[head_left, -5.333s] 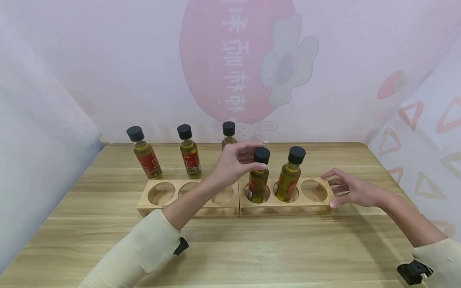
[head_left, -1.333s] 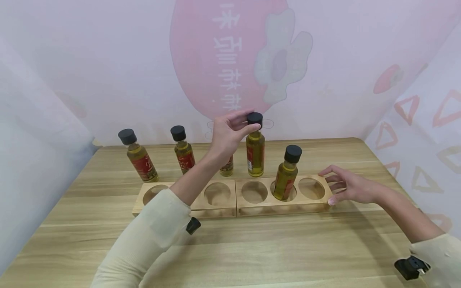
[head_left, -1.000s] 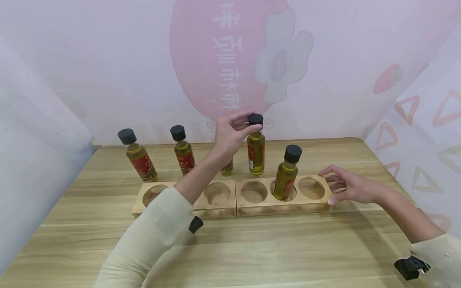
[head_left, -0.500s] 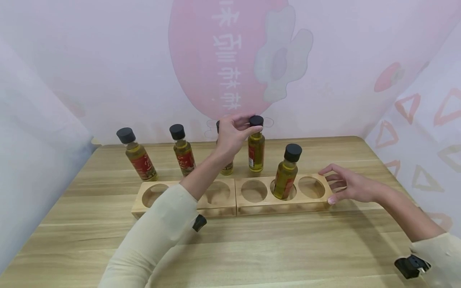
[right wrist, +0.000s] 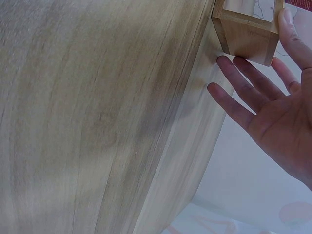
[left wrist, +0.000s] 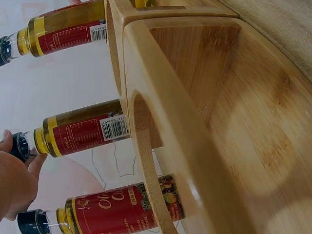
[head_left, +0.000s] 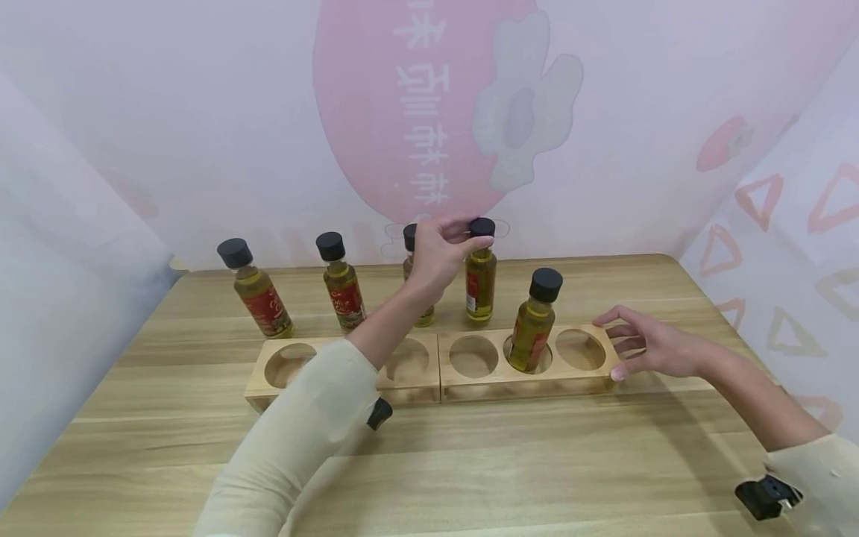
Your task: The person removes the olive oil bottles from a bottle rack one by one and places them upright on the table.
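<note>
We note one bottle (head_left: 480,291), since lifted from the right rack (head_left: 451,380), apparently upright on the worktop (head_left: 537,462) behind it, left hand (head_left: 439,257) pinching its cap (head_left: 482,227), right hand (head_left: 656,350) gripping the rack's end, seemingly leaving one racked bottle (head_left: 533,335).

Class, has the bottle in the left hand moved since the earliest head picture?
Yes: judged against the right rack, the bottle has gone up out of the leftmost hole and back, to behind the rack.
</note>
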Tool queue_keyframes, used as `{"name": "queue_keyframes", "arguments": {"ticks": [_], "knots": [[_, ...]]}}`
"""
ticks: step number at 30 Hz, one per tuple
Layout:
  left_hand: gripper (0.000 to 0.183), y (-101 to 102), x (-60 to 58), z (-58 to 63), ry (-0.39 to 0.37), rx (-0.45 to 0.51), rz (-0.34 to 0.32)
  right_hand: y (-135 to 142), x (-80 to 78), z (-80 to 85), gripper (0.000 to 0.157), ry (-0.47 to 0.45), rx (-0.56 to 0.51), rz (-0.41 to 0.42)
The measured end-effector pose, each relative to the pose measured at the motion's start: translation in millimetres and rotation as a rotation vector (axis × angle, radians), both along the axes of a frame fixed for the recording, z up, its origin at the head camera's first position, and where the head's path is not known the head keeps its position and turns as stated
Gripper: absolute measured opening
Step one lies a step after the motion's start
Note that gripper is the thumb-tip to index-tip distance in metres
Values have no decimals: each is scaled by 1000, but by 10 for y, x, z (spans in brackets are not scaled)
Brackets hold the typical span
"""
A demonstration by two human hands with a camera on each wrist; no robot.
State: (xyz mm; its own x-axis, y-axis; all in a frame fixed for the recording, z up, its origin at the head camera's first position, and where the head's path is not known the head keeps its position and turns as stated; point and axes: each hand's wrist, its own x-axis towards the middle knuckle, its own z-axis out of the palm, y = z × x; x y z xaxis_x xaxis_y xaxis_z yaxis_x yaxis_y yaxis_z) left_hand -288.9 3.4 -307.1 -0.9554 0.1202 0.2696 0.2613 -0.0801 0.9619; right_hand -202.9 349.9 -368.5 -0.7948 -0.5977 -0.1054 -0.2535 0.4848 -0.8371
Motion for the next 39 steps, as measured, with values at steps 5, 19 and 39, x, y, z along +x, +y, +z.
{"name": "queue_keyframes", "arguments": {"ticks": [5, 19, 39], "knots": [[42, 23, -26, -25, -5, -3, -5, 3, 2, -6, 72, 1, 0, 1], [43, 84, -37, -22, -16, -18, -1, 14, -8, -7, 72, 0, -10, 7], [45, 189, -84, -83, 1, -21, 19, 2, -8, -9, 72, -10, -5, -3]]}}
